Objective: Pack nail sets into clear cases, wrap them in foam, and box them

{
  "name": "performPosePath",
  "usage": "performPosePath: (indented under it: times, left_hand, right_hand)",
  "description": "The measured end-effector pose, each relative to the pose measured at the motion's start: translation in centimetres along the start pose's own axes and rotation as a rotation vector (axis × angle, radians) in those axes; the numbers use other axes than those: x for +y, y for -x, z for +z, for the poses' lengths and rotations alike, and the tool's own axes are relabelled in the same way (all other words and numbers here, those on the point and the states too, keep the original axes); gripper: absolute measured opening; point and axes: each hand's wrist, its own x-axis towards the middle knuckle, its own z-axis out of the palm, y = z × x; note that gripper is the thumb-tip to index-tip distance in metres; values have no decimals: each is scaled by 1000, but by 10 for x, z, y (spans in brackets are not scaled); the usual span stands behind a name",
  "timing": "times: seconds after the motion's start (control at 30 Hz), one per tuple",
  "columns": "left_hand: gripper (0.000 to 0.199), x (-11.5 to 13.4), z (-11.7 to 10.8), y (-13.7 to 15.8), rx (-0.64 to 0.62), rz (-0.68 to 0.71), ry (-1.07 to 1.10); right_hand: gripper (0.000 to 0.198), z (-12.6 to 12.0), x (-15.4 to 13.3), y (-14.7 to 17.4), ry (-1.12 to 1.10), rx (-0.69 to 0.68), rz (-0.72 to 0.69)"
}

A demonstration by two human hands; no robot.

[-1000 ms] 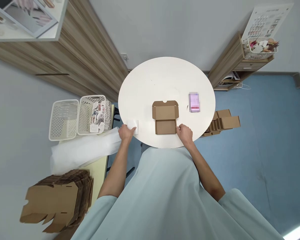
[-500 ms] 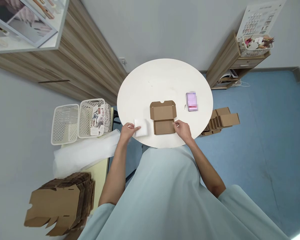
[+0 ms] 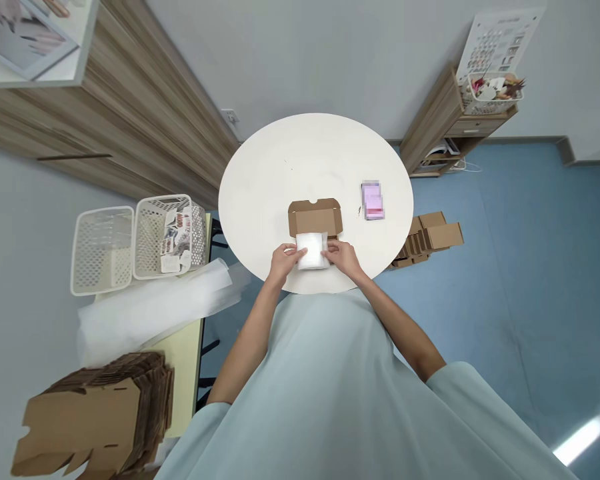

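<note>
A white foam-wrapped packet (image 3: 311, 251) is held at both ends over the tray of an open brown cardboard box (image 3: 315, 220). My left hand (image 3: 283, 261) is closed on its left end, thumb on top. At the right end, my right hand (image 3: 345, 257) pinches the edge of the wrapping. The box's lid stands open on the far side, and the packet covers most of its tray. What lies inside the wrapping is hidden. Farther right on the white round table (image 3: 260, 200) lies a small purple pack (image 3: 373, 200), blurred in the picture.
To the left, white plastic baskets (image 3: 105, 250), a roll of white foam sheet (image 3: 150, 310) and stacked flat cardboard (image 3: 80, 420) rest on a yellowish table (image 3: 186, 380). Folded boxes (image 3: 437, 235) are right of the round table. A wooden cabinet (image 3: 430, 127) stands behind.
My left hand has carried the white packet rightward from beside the box to over its tray. My right hand has moved from the box's right edge onto the packet. The view has shifted slightly.
</note>
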Motion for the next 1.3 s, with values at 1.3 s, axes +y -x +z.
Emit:
performPosePath:
  times: [1.3]
  left_hand:
    - [47, 14, -7, -43, 263, 311, -476]
  right_hand:
    - [35, -45, -15, -50, 455, 369, -127]
